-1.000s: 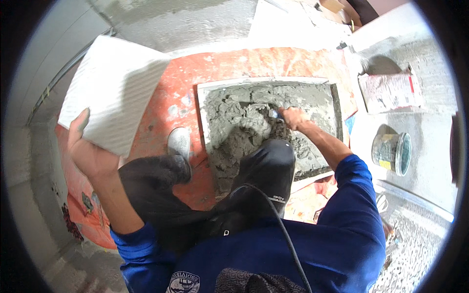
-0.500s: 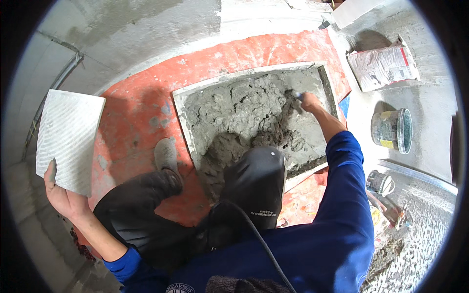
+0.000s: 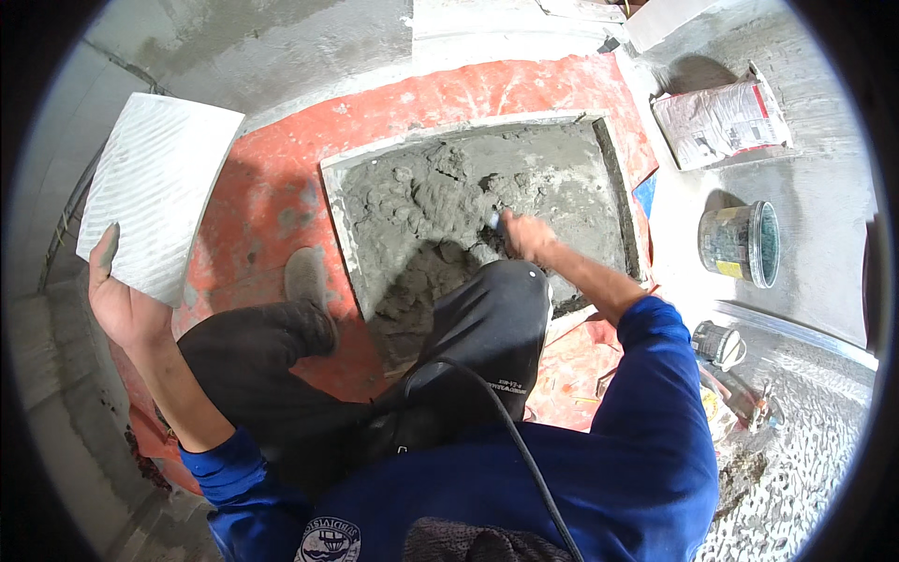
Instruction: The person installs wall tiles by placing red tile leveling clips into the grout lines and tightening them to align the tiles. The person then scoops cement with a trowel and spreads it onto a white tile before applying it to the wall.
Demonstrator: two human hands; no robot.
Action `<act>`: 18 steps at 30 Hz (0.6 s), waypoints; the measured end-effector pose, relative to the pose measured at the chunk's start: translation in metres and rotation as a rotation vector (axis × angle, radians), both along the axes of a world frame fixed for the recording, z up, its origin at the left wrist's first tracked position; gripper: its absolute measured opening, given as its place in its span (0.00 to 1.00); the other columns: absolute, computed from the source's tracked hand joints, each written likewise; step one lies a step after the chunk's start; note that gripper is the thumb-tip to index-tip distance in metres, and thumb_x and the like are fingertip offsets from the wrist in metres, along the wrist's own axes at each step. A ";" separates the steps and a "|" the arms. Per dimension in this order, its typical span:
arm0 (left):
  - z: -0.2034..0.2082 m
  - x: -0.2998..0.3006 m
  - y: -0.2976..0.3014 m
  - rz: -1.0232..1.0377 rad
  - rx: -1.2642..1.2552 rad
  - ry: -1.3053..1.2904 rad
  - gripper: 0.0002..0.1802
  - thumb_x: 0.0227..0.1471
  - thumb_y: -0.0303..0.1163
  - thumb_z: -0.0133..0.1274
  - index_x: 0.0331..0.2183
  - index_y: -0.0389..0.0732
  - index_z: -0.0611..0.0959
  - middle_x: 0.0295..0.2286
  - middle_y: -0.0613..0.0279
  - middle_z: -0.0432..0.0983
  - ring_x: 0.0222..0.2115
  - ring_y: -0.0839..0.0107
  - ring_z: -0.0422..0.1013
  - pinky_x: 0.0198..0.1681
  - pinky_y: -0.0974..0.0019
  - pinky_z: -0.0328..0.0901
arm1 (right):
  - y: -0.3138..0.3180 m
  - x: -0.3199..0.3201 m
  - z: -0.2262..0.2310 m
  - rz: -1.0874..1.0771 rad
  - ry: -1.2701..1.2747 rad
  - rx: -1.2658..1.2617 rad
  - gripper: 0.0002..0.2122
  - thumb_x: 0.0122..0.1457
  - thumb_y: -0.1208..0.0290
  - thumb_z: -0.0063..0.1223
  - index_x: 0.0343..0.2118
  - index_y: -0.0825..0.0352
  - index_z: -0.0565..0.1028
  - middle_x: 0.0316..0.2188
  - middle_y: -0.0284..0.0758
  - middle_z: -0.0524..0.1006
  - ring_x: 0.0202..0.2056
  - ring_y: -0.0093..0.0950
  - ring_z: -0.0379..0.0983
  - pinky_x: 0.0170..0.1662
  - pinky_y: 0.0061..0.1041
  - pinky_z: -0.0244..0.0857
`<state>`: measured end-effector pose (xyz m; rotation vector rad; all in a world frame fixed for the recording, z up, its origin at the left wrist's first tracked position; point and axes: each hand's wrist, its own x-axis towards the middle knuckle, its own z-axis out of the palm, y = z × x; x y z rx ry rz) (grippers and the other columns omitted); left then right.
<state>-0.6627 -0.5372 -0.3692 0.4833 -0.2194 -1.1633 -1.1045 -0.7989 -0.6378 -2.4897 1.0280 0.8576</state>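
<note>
A pale tile (image 3: 161, 192) with a ridged back is raised at the left, gripped along its lower edge by my left hand (image 3: 129, 304), thumb over the ridged face. My right hand (image 3: 530, 236) is closed round the handle of a trowel (image 3: 493, 221) low over the mortar. Its blade is hard to make out against the grey. Wet, lumpy grey mortar (image 3: 412, 201) fills much of a shallow rectangular tray (image 3: 334, 211) in front of me. My knee hides part of the tray's near side.
Red sheeting (image 3: 257, 201) lies under the tray. On the right stand a slumped bag (image 3: 721, 122), a clear-sided bucket (image 3: 735, 244) and a smaller dark pail (image 3: 716, 345). Rough grey walls (image 3: 262, 42) rise behind. My shoe (image 3: 306, 276) rests left of the tray.
My right hand has drawn the trowel left and nearer across the mortar. My left hand has lifted the tile farther up and slightly right.
</note>
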 end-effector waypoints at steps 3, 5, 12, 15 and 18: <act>-0.002 -0.003 -0.003 -0.053 -0.044 0.002 0.25 0.58 0.27 0.38 0.55 0.26 0.62 0.58 0.46 0.57 0.59 0.55 0.54 0.63 0.52 0.46 | 0.048 -0.023 0.016 -0.079 -0.181 0.000 0.15 0.54 0.69 0.47 0.41 0.69 0.62 0.34 0.49 0.76 0.36 0.46 0.76 0.36 0.41 0.70; -0.005 -0.002 -0.004 -0.072 -0.060 -0.049 0.24 0.58 0.27 0.38 0.54 0.25 0.63 0.57 0.46 0.58 0.58 0.56 0.56 0.63 0.53 0.48 | 0.055 -0.043 0.025 -0.166 -0.333 0.013 0.16 0.52 0.68 0.49 0.42 0.67 0.63 0.35 0.48 0.76 0.35 0.47 0.75 0.36 0.43 0.69; -0.009 0.016 0.006 0.185 0.197 -0.108 0.25 0.57 0.26 0.40 0.55 0.26 0.62 0.57 0.45 0.57 0.58 0.53 0.54 0.63 0.50 0.46 | 0.016 -0.156 0.004 -0.704 -0.219 -0.212 0.16 0.50 0.63 0.52 0.42 0.61 0.69 0.32 0.50 0.77 0.37 0.50 0.74 0.39 0.46 0.66; -0.010 0.026 0.015 0.256 0.241 -0.123 0.25 0.57 0.26 0.40 0.54 0.25 0.63 0.57 0.45 0.58 0.58 0.54 0.55 0.63 0.50 0.47 | -0.025 -0.196 -0.017 -0.850 -0.169 -0.246 0.20 0.50 0.63 0.51 0.45 0.68 0.70 0.37 0.54 0.76 0.42 0.50 0.73 0.46 0.44 0.65; -0.009 0.028 0.022 0.135 0.169 -0.106 0.24 0.57 0.26 0.41 0.54 0.25 0.64 0.56 0.45 0.59 0.58 0.54 0.55 0.63 0.51 0.47 | -0.057 -0.199 -0.040 -0.850 -0.146 -0.175 0.18 0.48 0.66 0.51 0.41 0.71 0.72 0.36 0.56 0.76 0.42 0.50 0.73 0.44 0.42 0.66</act>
